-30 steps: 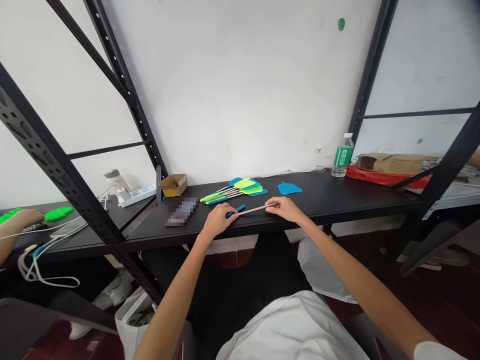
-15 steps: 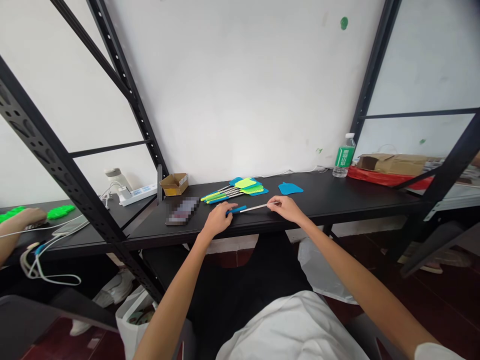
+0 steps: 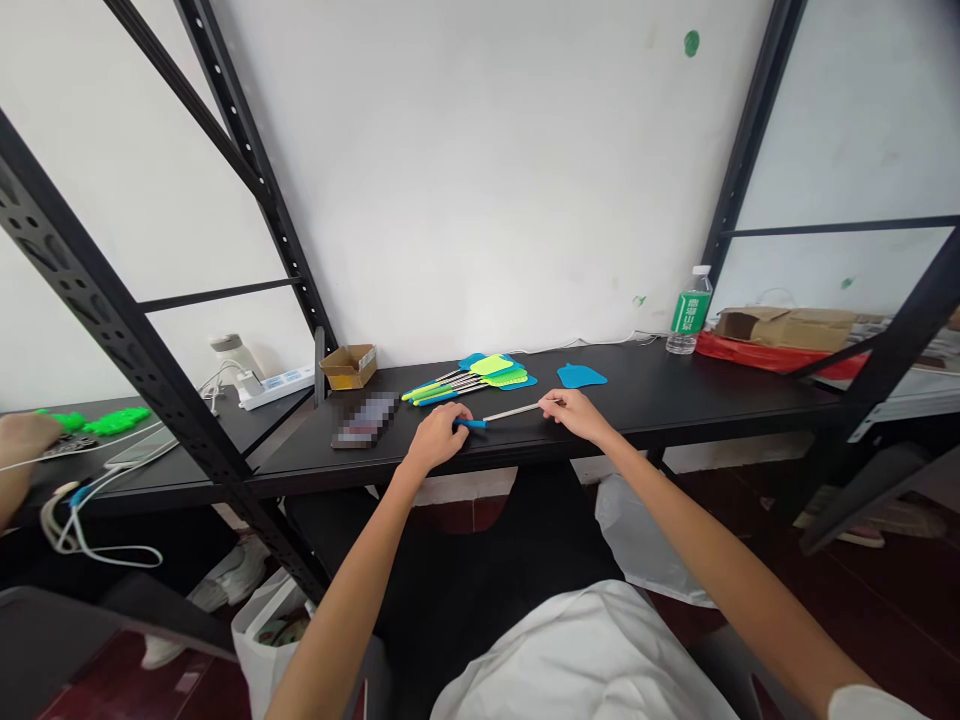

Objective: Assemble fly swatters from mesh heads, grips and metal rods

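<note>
The left hand (image 3: 433, 438) has a clenched grip on the blue sleeve (image 3: 471, 424) of a slim metal rod (image 3: 512, 411), probably a fly swatter handle. The right hand (image 3: 574, 415) grasps the rod's far end with its fingers, though that tip is too small and partly hidden to see clearly. The rod is held level over the near part of the black worktop (image 3: 675, 400). Just beyond it lies a fanned stack of fly swatters (image 3: 469, 382) with green and blue heads, and a loose blue swatter head (image 3: 581, 376) sits to the right. Left of the stack are a pixelated flat object (image 3: 365, 420) and a small open cardboard box (image 3: 349, 367). Farther right, a water bottle (image 3: 688, 310) stands beside a red bag (image 3: 750, 352) under a cardboard package (image 3: 784, 328). Off to the left, on a lower worktop (image 3: 225, 425), a co-worker's hand (image 3: 26, 438) is near bright green pieces (image 3: 105, 421), with a power strip (image 3: 274, 388) behind them.
</note>
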`<state>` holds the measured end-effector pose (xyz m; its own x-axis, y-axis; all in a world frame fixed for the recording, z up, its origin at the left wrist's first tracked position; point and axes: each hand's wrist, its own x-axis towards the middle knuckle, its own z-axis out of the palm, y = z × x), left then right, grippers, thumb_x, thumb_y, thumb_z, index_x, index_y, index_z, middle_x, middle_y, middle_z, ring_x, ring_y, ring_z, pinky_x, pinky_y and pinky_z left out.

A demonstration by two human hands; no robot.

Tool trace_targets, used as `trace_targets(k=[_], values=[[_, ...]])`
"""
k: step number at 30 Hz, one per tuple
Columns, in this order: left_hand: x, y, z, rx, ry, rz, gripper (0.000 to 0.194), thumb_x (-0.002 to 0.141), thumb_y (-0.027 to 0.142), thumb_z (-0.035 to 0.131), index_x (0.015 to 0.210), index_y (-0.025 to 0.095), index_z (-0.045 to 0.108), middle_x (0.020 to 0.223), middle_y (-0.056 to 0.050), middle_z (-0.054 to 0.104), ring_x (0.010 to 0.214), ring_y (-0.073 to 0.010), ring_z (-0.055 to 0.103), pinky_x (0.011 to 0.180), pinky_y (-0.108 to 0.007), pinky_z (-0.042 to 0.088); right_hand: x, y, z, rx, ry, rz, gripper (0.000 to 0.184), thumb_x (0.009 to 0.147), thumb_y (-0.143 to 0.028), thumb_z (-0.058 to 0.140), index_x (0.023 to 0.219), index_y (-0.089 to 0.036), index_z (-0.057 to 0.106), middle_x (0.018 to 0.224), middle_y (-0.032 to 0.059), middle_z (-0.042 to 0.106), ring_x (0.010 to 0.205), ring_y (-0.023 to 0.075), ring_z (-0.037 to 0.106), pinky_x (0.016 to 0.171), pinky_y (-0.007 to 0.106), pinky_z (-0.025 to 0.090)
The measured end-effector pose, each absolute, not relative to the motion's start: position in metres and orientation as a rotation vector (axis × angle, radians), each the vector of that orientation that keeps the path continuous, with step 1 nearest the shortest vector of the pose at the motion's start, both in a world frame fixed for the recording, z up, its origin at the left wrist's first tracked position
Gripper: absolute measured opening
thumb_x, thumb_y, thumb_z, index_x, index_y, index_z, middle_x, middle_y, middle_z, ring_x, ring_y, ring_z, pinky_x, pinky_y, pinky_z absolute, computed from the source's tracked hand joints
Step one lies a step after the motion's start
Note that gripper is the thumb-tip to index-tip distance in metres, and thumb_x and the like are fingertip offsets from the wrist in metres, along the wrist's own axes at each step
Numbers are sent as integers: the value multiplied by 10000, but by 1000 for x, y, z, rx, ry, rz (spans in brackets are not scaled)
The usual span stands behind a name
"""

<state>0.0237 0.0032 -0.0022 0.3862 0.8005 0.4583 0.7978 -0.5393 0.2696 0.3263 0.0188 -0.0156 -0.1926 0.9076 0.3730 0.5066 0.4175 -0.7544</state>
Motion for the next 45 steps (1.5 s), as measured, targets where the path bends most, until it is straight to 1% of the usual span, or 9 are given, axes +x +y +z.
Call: trace_targets(k=[2, 7, 13, 22, 31, 45], values=[[24, 3, -2, 2601, 1514, 862, 222, 823, 165, 481, 975, 229, 629, 1002, -37, 671, 961, -226, 596, 801, -328, 469, 328, 20, -15, -1204, -1805, 662, 323, 882, -494, 549, 832, -193, 655, 808, 50, 713, 641, 171, 598, 661, 300, 435], [24, 3, -2, 2586, 1529, 864, 217, 847, 197, 478, 1022, 234, 600, 1024, -38, 675, 970, -233, 603, 782, -330, 468, 329, 22, -15, -1182, -1741, 757, 345, 871, -516, 567, 800, -186, 642, 808, 45, 690, 650, 151, 564, 652, 286, 405], [22, 5, -4, 2591, 1522, 859, 218, 877, 226, 473, 1065, 242, 584, 1070, -41, 676, 1010, -243, 609, 796, -341, 479, 329, 21, -15, -1149, -1696, 829, 373, 864, -545, 563, 794, -185, 633, 789, 35, 667, 637, 135, 528, 625, 271, 387], [21, 6, -6, 2606, 1514, 875, 258, 924, 237, 431, 1119, 236, 602, 1107, -66, 678, 1064, -257, 609, 859, -360, 487, 330, 18, -14, -1147, -1748, 741, 405, 871, -567, 529, 794, -183, 629, 788, 53, 679, 636, 151, 554, 614, 275, 413], [19, 10, -9, 2644, 1515, 858, 287, 958, 247, 379, 1129, 226, 608, 1116, -64, 675, 1028, -255, 603, 821, -341, 475, 330, 18, -16, -1169, -1797, 665, 370, 887, -537, 531, 807, -190, 630, 779, 48, 693, 631, 159, 591, 651, 289, 443], [20, 10, -8, 2641, 1523, 846, 288, 952, 233, 397, 1130, 230, 623, 1087, -59, 677, 1023, -248, 600, 846, -339, 477, 327, 12, -10, -1205, -1837, 606, 327, 891, -495, 522, 811, -197, 631, 770, 50, 708, 637, 173, 619, 656, 295, 456]])
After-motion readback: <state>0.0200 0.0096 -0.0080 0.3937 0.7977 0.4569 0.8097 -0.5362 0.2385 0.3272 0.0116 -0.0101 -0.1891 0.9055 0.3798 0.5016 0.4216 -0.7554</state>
